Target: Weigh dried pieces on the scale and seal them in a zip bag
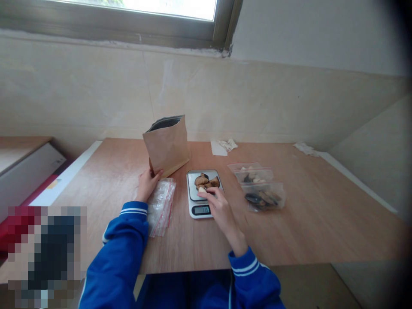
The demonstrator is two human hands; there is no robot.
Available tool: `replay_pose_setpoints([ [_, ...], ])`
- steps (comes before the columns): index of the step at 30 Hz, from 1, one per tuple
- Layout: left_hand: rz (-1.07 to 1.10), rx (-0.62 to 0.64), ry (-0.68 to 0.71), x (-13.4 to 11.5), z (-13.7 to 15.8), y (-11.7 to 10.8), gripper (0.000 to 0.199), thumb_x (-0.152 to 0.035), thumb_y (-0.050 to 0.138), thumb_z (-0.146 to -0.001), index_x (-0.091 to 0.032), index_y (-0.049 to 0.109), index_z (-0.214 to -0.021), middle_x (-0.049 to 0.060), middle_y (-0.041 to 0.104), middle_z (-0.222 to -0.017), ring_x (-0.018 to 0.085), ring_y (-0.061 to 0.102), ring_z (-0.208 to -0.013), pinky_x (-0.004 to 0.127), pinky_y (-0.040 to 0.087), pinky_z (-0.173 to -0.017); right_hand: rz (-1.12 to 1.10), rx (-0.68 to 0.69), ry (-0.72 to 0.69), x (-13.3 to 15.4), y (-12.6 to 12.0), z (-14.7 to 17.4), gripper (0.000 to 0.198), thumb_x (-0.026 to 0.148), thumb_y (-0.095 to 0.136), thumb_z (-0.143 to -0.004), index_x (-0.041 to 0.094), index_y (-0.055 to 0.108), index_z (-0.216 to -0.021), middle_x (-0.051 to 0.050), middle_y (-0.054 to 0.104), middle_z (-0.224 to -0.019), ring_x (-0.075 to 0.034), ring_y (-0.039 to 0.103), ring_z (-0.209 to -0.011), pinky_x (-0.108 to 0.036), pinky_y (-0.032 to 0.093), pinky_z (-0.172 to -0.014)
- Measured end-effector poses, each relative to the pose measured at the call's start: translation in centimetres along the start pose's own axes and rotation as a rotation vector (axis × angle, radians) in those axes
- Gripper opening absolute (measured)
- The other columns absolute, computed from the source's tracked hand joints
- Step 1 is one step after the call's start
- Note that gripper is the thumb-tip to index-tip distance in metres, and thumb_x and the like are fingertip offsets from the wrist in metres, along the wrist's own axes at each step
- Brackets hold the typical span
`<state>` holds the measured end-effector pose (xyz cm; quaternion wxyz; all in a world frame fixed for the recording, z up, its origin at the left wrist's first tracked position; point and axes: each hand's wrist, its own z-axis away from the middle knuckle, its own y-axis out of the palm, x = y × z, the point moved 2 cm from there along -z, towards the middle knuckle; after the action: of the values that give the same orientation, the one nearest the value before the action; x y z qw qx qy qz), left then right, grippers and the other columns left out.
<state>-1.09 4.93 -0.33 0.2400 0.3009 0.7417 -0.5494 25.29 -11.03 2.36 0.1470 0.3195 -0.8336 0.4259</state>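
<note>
My left hand [148, 183] is closed on the lower left corner of an open brown paper bag [167, 148], which stands upright with a dark lining. Under and beside that wrist lie flat clear zip bags [162, 206] with red seal lines. In a pinch, my right hand [219, 206] has a small pale piece [201, 189] over a white kitchen scale [190, 189]. Brown dried mushroom pieces [212, 183] rest on the scale's plate. The lit display [202, 210] shows digits that look like 115.
Right of the scale, filled clear zip bags [265, 197] hold dark and pale pieces. A white paper [218, 148] and a crumpled tissue [228, 145] lie near the wall, with another tissue [305, 149] at the far right. The table's front edge is close to my body.
</note>
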Motion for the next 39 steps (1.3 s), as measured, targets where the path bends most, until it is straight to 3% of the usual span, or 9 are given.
replay_pose_setpoints([
  [5,0.037,-0.002,0.008,0.1,0.0,0.1,0.045,-0.053,0.057,-0.08,-0.018,0.064,-0.108,0.013,0.072,-0.1,0.03,0.066,-0.092,0.041,0.049,-0.082,0.15,-0.012,-0.092,-0.5,0.4,-0.5,0.033,0.011,0.044,-0.092,0.025,0.074,-0.095,-0.008,0.065,-0.099,-0.021,0.059,-0.095,-0.035,0.049,-0.085],
  [11,0.045,0.017,-0.011,0.0,0.0,0.1,0.048,-0.053,0.056,-0.081,-0.017,0.063,-0.111,0.015,0.071,-0.104,0.032,0.065,-0.096,0.043,0.048,-0.083,0.199,0.054,-0.142,0.5,0.6,0.6,0.028,0.013,0.047,-0.091,0.024,0.071,-0.1,-0.008,0.065,-0.111,-0.023,0.057,-0.11,-0.04,0.044,-0.093],
  [20,0.05,0.002,-0.009,0.1,0.0,0.1,0.045,-0.052,0.058,-0.079,-0.018,0.063,-0.108,0.014,0.071,-0.102,0.032,0.065,-0.097,0.043,0.048,-0.085,0.179,-0.025,-0.07,0.8,0.1,0.7,0.028,0.011,0.044,-0.09,0.022,0.069,-0.097,-0.01,0.063,-0.118,-0.024,0.056,-0.111,-0.042,0.044,-0.093],
  [31,0.035,0.031,-0.043,-0.1,0.1,0.1,0.049,-0.054,0.056,-0.08,-0.015,0.063,-0.11,0.017,0.07,-0.104,0.034,0.064,-0.1,0.045,0.047,-0.085,0.136,-0.079,-0.042,0.1,0.4,0.3,0.025,0.011,0.043,-0.091,0.019,0.065,-0.097,-0.01,0.063,-0.104,-0.022,0.059,-0.1,-0.039,0.045,-0.09],
  [39,0.073,0.014,0.014,0.3,0.0,0.2,0.048,-0.052,0.058,-0.079,-0.016,0.062,-0.11,0.014,0.071,-0.1,0.03,0.066,-0.092,0.041,0.05,-0.08,-0.053,-0.196,0.049,2.3,-3.1,-2.5,0.025,0.016,0.043,-0.093,0.02,0.065,-0.104,-0.01,0.061,-0.106,-0.022,0.057,-0.105,-0.04,0.047,-0.093],
])
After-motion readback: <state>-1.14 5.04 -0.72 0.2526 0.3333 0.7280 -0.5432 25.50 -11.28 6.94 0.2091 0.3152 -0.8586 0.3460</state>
